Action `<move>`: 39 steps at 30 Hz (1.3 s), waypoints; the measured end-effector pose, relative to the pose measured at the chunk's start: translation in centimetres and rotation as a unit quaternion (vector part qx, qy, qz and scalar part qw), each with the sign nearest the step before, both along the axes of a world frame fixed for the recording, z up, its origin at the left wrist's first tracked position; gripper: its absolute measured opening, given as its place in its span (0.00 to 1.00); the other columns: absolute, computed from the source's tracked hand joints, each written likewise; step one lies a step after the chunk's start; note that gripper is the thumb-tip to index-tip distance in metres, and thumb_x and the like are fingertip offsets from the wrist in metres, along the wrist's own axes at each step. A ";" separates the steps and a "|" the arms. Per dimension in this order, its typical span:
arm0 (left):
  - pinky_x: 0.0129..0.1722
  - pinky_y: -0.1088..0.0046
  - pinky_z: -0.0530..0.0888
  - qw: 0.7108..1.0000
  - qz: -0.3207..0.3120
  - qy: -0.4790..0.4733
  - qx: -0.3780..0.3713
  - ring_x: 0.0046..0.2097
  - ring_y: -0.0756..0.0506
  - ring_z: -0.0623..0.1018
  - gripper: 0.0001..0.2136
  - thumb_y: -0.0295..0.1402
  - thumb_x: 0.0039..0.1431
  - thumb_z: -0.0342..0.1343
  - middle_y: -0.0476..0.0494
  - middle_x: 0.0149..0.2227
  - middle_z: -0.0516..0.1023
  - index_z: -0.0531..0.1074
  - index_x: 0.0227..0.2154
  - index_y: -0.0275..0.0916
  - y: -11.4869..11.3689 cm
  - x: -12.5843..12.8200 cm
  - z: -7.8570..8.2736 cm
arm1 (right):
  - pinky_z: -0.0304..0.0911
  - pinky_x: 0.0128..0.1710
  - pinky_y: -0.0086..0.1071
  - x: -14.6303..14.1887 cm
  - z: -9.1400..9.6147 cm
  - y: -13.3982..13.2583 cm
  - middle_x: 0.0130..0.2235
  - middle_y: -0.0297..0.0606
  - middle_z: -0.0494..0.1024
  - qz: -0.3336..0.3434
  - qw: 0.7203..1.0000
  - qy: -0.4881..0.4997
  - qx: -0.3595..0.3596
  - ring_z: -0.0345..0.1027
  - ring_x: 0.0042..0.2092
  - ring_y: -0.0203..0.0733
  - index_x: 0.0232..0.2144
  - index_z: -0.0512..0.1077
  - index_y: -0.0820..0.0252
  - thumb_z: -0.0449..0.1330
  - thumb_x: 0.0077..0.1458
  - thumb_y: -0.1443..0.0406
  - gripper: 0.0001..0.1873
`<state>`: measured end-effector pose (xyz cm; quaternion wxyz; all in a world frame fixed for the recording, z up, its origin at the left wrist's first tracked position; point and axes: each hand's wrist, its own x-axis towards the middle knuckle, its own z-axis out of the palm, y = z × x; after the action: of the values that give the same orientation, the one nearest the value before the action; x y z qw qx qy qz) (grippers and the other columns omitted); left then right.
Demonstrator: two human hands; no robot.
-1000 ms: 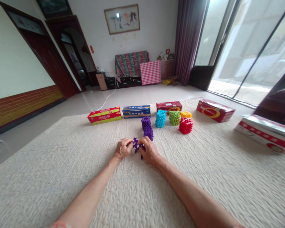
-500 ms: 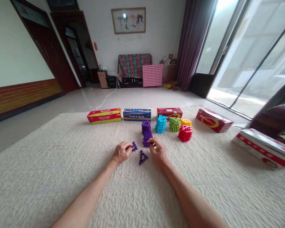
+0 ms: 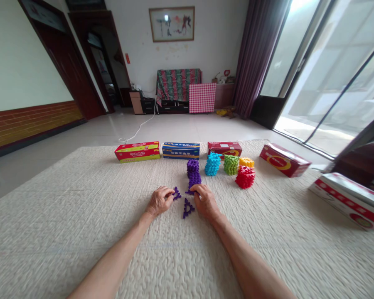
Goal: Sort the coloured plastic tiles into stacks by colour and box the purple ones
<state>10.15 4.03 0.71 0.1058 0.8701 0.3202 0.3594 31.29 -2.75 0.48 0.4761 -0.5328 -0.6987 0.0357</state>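
My left hand (image 3: 160, 201) is closed, thumb and fingers pinching the edge of a small purple triangular building piece (image 3: 176, 193) with a notched rim. Just right of it, a second purple triangle piece (image 3: 188, 208) lies loose on the quilted mat. My right hand (image 3: 206, 201) pinches another purple piece (image 3: 190, 192) at the near end of the purple stacks; the fingers hide part of it. Two purple stacks of such pieces (image 3: 193, 172) stand one behind the other, beyond my right fingertips.
A blue stack (image 3: 212, 164), green stack (image 3: 231, 165), yellow stack (image 3: 247, 162) and red stack (image 3: 245, 177) stand to the right. Behind them are a red-and-yellow box (image 3: 137, 152), blue box (image 3: 181, 151) and dark red box (image 3: 225, 148). Two more boxes lie right, including a white-and-red one (image 3: 349, 201).
My right fingers have come down at the near end of the purple stack, where a purple piece now shows lower. The left hand stays on its triangle. The view has shifted slightly.
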 end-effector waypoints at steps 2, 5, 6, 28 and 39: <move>0.37 0.70 0.71 1.000 0.000 -0.001 0.003 0.34 0.46 0.75 0.06 0.25 0.53 0.52 0.44 0.29 0.77 0.74 0.31 0.38 0.0 0.0 0.0 | 0.62 0.46 0.35 0.0 -0.1 0.0 0.37 0.38 0.75 0.003 1.000 -0.014 -0.004 0.67 0.41 0.42 0.35 0.72 0.58 0.50 0.49 0.78 0.17; 0.36 0.70 0.71 1.000 -0.001 0.002 0.009 0.34 0.46 0.74 0.06 0.25 0.53 0.52 0.44 0.29 0.77 0.74 0.31 0.38 0.0 0.0 0.0 | 0.61 0.45 0.35 0.1 -0.2 0.0 0.36 0.38 0.75 0.004 0.999 -0.034 -0.015 0.66 0.41 0.42 0.35 0.72 0.58 0.51 0.48 0.78 0.16; 0.36 0.70 0.71 1.000 -0.002 0.003 0.011 0.34 0.46 0.74 0.06 0.25 0.53 0.52 0.44 0.29 0.77 0.74 0.31 0.38 0.0 0.0 0.0 | 0.61 0.45 0.35 0.1 -0.1 0.0 0.36 0.38 0.75 0.005 0.999 -0.041 -0.017 0.66 0.41 0.42 0.34 0.72 0.58 0.51 0.48 0.79 0.16; 0.36 0.70 0.71 1.000 0.006 0.003 0.014 0.33 0.46 0.74 0.07 0.25 0.51 0.53 0.45 0.28 0.76 0.74 0.31 0.38 0.4 0.0 -0.4 | 0.60 0.46 0.39 0.2 0.5 -0.4 0.42 0.41 0.69 -0.094 0.994 -0.058 0.010 0.62 0.44 0.45 0.40 0.69 0.57 0.52 0.51 0.75 0.15; 0.37 0.70 0.71 1.000 0.015 -0.002 0.015 0.33 0.47 0.74 0.08 0.24 0.51 0.52 0.45 0.27 0.76 0.75 0.30 0.38 0.6 0.1 -0.7 | 0.61 0.42 0.35 0.0 0.7 -0.7 0.36 0.39 0.70 -0.075 0.996 -0.043 0.011 0.64 0.39 0.41 0.33 0.69 0.57 0.51 0.55 0.70 0.08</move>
<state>10.29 4.58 0.02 0.0876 0.8662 0.3275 0.3671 31.24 -3.43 1.13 0.4532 -0.5794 -0.6767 -0.0308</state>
